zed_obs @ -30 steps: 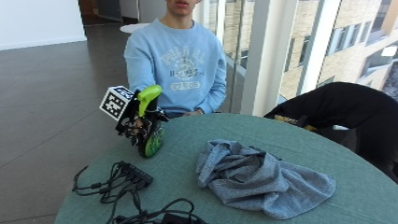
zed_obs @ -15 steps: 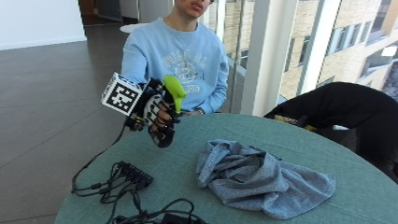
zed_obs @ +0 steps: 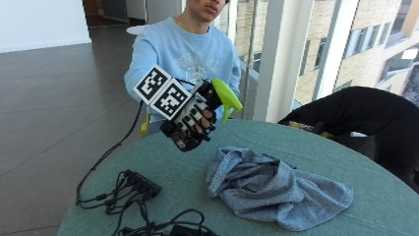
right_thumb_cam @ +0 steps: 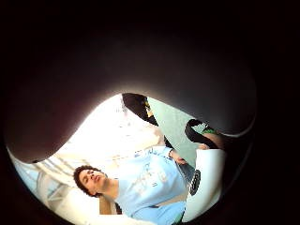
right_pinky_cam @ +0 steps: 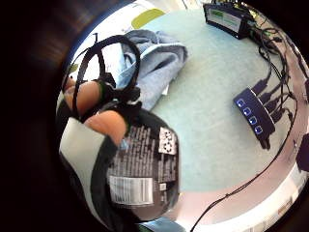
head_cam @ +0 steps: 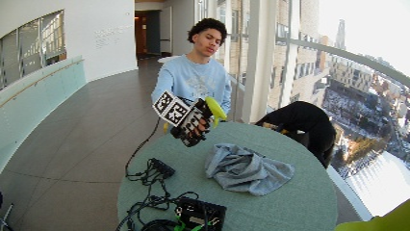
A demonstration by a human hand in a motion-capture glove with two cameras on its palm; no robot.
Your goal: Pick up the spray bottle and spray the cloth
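Currently, hand: the gloved right hand (zed_obs: 193, 118) is raised above the worktop's edge nearest the seated person, not touching the surface; its fingers are curled round the spray bottle.
Fingers: in the little finger side palm view two bare fingertips (right_pinky_cam: 108, 123) press against the bottle's dark body, just above its printed label.
Spray bottle: the spray bottle (zed_obs: 219, 101) is held in the air in that hand, tilted, with its yellow-green trigger head sticking out past the fingers on the side toward the window. Its dark lower body (right_pinky_cam: 142, 169) fills much of the little finger side palm view, with the label and barcode facing the camera.
Cloth: the grey-blue cloth (zed_obs: 275, 189) lies crumpled in a loose heap near the middle of the worktop, well apart from the hand and lower than the bottle's nozzle.
Worktop: the round green worktop (zed_obs: 367, 177) carries the cloth and the electronics.
Cable hub: a small black hub (zed_obs: 140, 183) with several plugged cables sits near the worktop's edge on the person's right side, apart from the cloth.
Black box: a black box (head_cam: 202, 214) with a green panel rests at the worktop's edge farthest from the person, with cables bunched beside it.
Other hand: it cannot be made out in the outside views.
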